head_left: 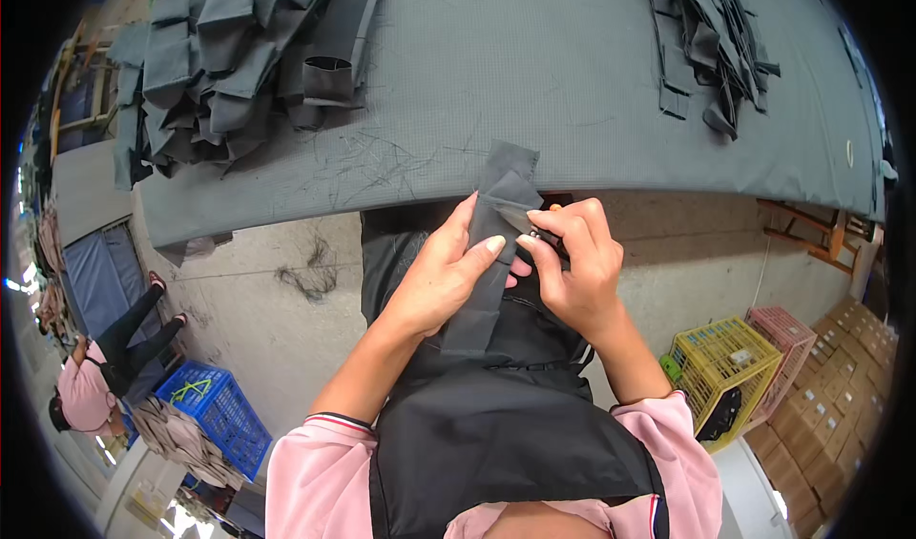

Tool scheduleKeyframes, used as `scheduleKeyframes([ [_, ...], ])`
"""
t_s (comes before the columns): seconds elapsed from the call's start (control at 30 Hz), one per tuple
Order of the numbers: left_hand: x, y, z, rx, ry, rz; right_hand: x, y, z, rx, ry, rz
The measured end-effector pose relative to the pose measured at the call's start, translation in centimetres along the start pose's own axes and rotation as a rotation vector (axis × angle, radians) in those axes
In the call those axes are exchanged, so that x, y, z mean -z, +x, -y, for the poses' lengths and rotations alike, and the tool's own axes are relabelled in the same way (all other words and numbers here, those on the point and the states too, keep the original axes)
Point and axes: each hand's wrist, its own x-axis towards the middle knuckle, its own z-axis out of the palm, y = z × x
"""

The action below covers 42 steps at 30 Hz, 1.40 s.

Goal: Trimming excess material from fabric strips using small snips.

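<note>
In front of my body, at the table's near edge, I hold up a dark grey fabric strip (474, 312). My left hand (442, 277) is closed on it, thumb on top and fingers partly behind the cloth. The strip's upper end, with a folded flap, reaches over the table edge; its lower end hangs over my black apron. My right hand (579, 258) is closed around small thread snips (512, 217), their metal blades lying against the strip near the flap. The handle is mostly hidden by my fingers.
A grey cloth-covered table (534, 72) bears a large heap of fabric strips (219, 52), a smaller bundle (711, 43) and loose threads (382, 167). On the floor are a blue crate (224, 415), a yellow crate (730, 362) and cartons (830, 396). Another person (91, 377) is at far left.
</note>
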Motion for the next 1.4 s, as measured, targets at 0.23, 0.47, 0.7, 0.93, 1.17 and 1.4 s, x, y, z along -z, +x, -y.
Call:
scheduleKeyframes([
  [0.23,1.0,0.5,1.2,-0.071,0.018,0.012,-0.2,1.4,0.0,-0.223,0.366,0.004],
  [0.47,0.8,-0.3,2.4,0.021,-0.131,-0.027,-1.6,-1.6,0.7,-0.180,0.327,0.014],
  [0.7,0.3,-0.1,3.7,-0.044,0.137,-0.179,-0.4,-1.6,0.8,-0.272,0.429,0.141],
  [0.93,0.5,-0.2,3.3,-0.148,0.230,-0.136,-0.1,0.8,1.0,-0.051,0.182,0.223],
  [1.17,0.8,-0.7,2.8,0.020,0.025,-0.043,-1.3,1.6,0.0,-0.427,0.409,0.251],
  [1.4,1.1,-0.4,1.5,0.039,-0.037,0.008,2.2,0.6,-0.4,0.028,0.123,0.265],
])
